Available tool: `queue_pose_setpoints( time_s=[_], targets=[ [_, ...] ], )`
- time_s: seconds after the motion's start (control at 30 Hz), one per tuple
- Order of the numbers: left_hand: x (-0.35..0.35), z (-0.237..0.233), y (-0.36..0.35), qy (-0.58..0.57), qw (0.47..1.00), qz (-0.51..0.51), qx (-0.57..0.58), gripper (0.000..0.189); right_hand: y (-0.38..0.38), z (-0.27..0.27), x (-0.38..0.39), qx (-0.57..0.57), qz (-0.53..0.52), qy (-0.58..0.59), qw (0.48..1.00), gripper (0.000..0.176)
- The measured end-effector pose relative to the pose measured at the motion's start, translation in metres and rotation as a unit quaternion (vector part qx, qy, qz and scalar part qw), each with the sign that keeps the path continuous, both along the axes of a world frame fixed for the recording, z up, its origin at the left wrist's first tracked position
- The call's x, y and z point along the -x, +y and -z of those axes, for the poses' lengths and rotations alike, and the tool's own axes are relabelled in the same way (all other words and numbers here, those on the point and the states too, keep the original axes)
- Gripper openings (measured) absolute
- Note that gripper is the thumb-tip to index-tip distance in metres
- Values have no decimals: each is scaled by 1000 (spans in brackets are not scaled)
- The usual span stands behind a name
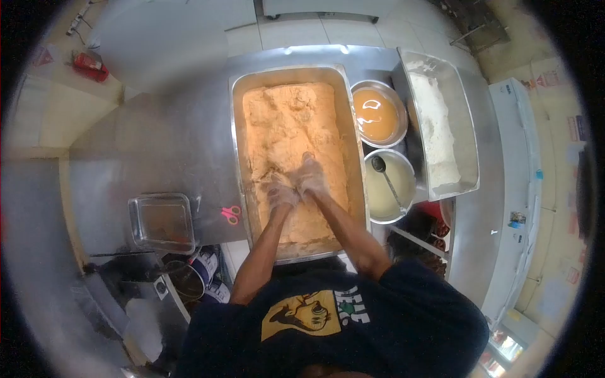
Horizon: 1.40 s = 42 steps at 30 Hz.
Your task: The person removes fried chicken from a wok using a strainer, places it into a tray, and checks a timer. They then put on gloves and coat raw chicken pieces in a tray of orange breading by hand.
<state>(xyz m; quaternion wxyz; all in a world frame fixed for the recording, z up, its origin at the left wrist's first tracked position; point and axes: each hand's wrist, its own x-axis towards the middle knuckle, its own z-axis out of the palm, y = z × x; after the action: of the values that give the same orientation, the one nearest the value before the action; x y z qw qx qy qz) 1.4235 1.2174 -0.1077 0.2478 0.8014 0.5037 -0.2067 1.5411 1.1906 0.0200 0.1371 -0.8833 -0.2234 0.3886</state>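
A large metal tray (237, 145) holds a deep bed of orange-brown powder (287, 120). Both hands are gloved in thin clear plastic and coated with the powder. Low in the middle of the tray, my left hand (279, 191) rests in the powder, its fingers partly hidden. My right hand (310, 177) lies right beside it, touching or nearly touching, with its fingers reaching into the powder. Whether either hand grips anything cannot be made out.
Right of the tray stand a bowl of orange liquid (378, 116), a bowl of pale liquid (384, 189) with a ladle, and a deep pan of white powder (435, 126). Pink scissors (230, 215) and a clear glass dish (162, 222) lie left.
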Motion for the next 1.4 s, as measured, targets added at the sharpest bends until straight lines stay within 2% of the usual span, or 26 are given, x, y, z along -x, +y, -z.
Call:
queue_pose_setpoints(
  time_s=[0.07, 0.1, 0.13, 0.17, 0.2, 0.3, 0.37, 0.43, 0.5, 0.53, 0.57, 0.6, 0.63, 0.67, 0.7, 0.77, 0.8, 0.87, 0.9, 0.97, 1.03, 1.07, 1.17, 1.23, 1.3, 1.4],
  targets=[
    [-5, -64, 20, -16, 992, -107, 64, 122, 3, 22, -13, -54, 41, 32, 997, 72],
    [2, -85, 37, -128, 974, -89, 163, 109, -4, 32, -19, -55, 41, 31, 997, 72],
    [8, -105, 47, -237, 934, -71, 258, 96, -14, 45, -26, -129, 65, 99, 985, 64],
    [11, -127, 51, -237, 935, -72, 252, 96, -21, 31, -36, -133, 31, 121, 983, 63],
    [14, -147, 54, -163, 948, -65, 266, 97, -23, -5, -44, -78, -36, 104, 991, 63],
    [13, -201, 61, -65, 971, 57, 224, 93, -21, -94, -65, 61, -203, 35, 977, 60],
    [10, -247, 66, -102, 987, 47, 116, 108, -11, -105, -79, 73, -233, 6, 970, 53],
    [-26, -242, 88, -74, 994, 40, 71, 104, 15, -110, -93, -37, -196, -264, 944, 56],
    [-73, -248, 113, -69, 997, 31, 5, 102, 58, -25, -140, -54, -259, -300, 916, 73],
    [-91, -253, 121, -42, 995, 76, -56, 113, 74, -15, -148, -100, -287, -338, 891, 79],
    [-107, -253, 133, -12, 986, 115, -121, 124, 88, -3, -154, -73, -305, -299, 901, 83],
    [-122, -229, 151, -8, 981, 165, -106, 133, 101, -9, -153, -45, -322, -259, 910, 87],
    [-136, -98, 194, -83, 972, 206, -78, 135, 115, -14, -152, -17, -337, -218, 916, 91],
    [-137, -127, 181, -81, 983, 153, -62, 133, 116, -9, -149, -2, -355, -220, 909, 82],
    [-148, -161, 171, 18, 984, 163, -66, 130, 118, 30, -154, -36, -344, -303, 888, 63],
    [-156, -113, 177, -58, 984, 145, -91, 126, 123, 101, -173, -84, -324, -416, 845, 34],
    [-159, -122, 179, -65, 982, 152, -92, 126, 126, 137, -188, -101, -323, -449, 827, 25],
    [-153, -142, 185, -108, 986, 131, -9, 121, 122, 68, -174, -71, -281, -289, 912, 26],
    [-153, -139, 189, -116, 985, 127, -12, 121, 122, 47, -173, -62, -269, -232, 933, 27],
    [-147, -124, 201, -170, 980, 101, 8, 105, 115, 23, -177, -61, -281, -150, 946, 29],
    [-152, -93, 223, -143, 969, 85, 183, 84, 99, 8, -179, -58, -304, -89, 947, 31],
    [-145, -90, 227, -147, 958, 82, 232, 81, 90, 2, -180, -53, -316, -62, 945, 31],
    [-119, -112, 226, -136, 957, 100, 237, 73, 67, -15, -184, -31, -345, -5, 938, 34],
    [-109, -119, 221, -121, 965, 124, 195, 67, 60, -20, -178, -11, -350, -7, 937, 36],
    [-113, -105, 219, -121, 973, 137, 142, 62, 63, -13, -162, 4, -337, -71, 939, 38],
    [-130, -42, 194, -105, 982, 154, 34, 57, 76, 60, -131, 13, -253, -249, 935, 41]
  ],
)
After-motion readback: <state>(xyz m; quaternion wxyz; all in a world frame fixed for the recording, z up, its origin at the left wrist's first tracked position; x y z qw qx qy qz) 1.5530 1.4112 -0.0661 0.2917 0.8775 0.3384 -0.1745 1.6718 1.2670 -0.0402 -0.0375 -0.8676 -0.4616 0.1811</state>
